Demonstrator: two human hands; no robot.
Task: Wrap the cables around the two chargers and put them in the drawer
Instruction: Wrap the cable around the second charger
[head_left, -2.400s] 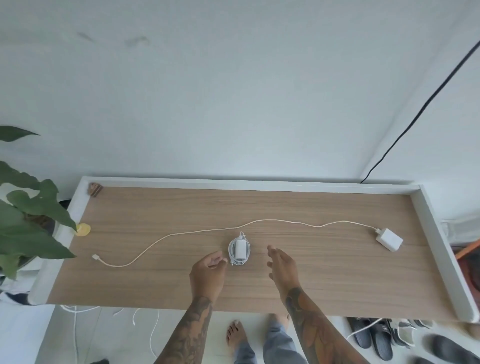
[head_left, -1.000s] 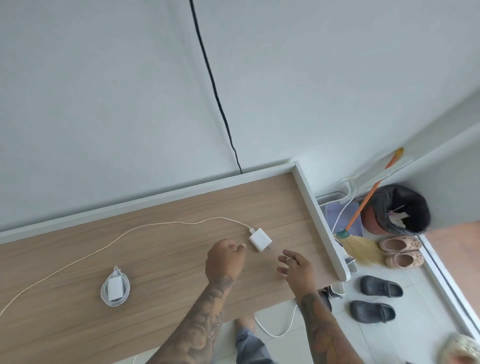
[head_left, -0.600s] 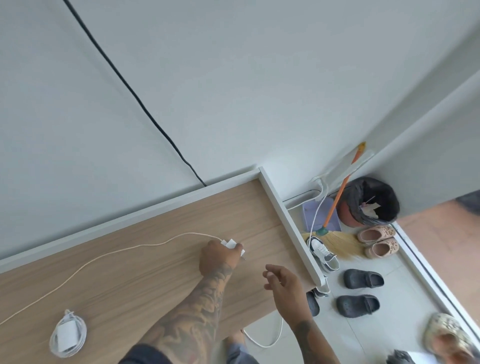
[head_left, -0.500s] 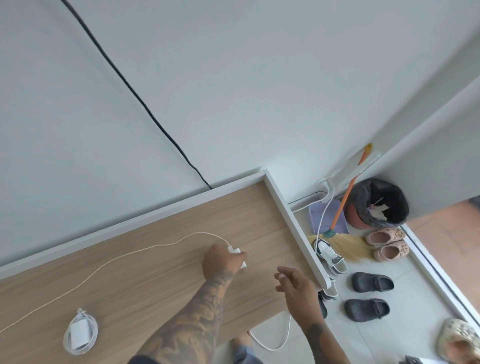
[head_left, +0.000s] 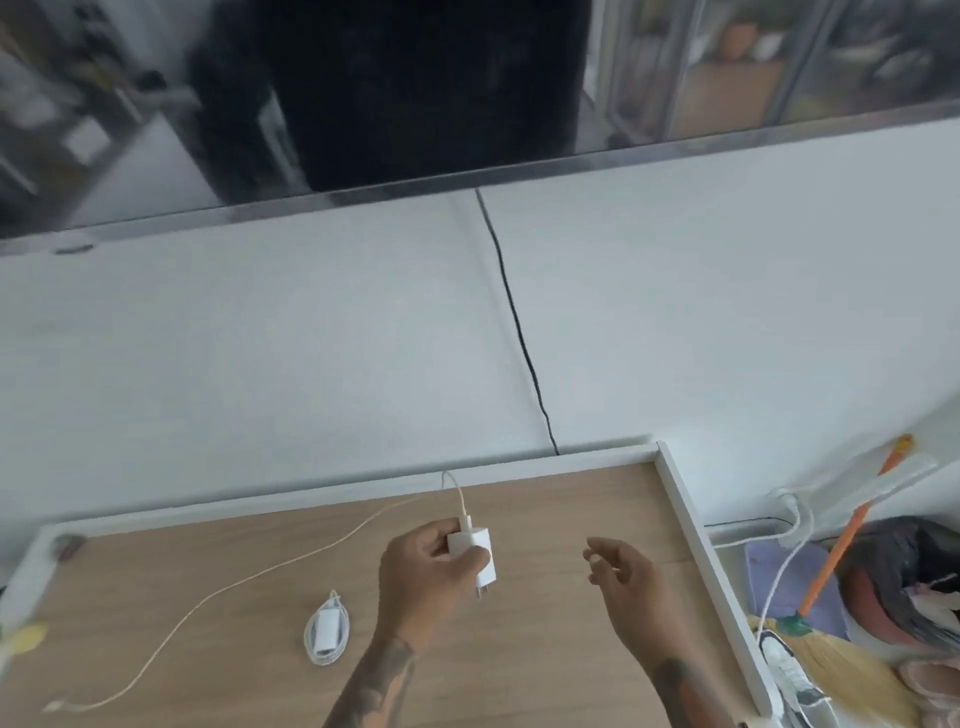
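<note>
My left hand grips a white charger block, lifted above the wooden table top with its prongs pointing down. Its long cream cable leaves the top of the block, loops up and trails left across the wood to a plug end near the front left. A second white charger, with its cable coiled around it, lies on the table left of my left hand. My right hand hovers to the right of the held block, fingers loosely curled, holding nothing.
A raised white rim borders the table at the back and right. A black wire runs down the wall behind. Right of the table, on the floor, are an orange-handled broom, shoes and a dark bin. A yellow object sits at the left edge.
My left hand has lifted the charger block off the table and brought it toward me, the cable trailing after it. The view has swung up and left; my right hand stays beside it.
</note>
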